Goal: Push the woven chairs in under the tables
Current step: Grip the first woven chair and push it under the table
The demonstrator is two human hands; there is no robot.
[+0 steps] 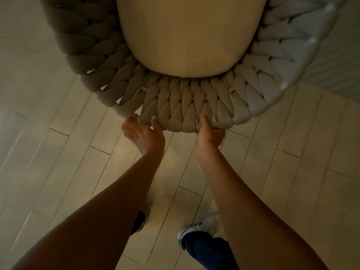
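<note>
A woven chair [175,106] with a thick braided beige backrest curves across the upper half of the head view. Its cream seat cushion [187,36] fills the middle. My left hand [143,133] touches the lower rim of the backrest, palm turned up, fingers spread, thumb against the braid. My right hand [209,132] grips the same rim a little to the right, thumb on top and fingers curled underneath. No table is in view.
Pale plank floor tiles [78,152] run all around. My white shoe [204,228] and dark trouser leg show at the bottom. A ribbed grey-blue surface [335,61] lies at the right beside the chair.
</note>
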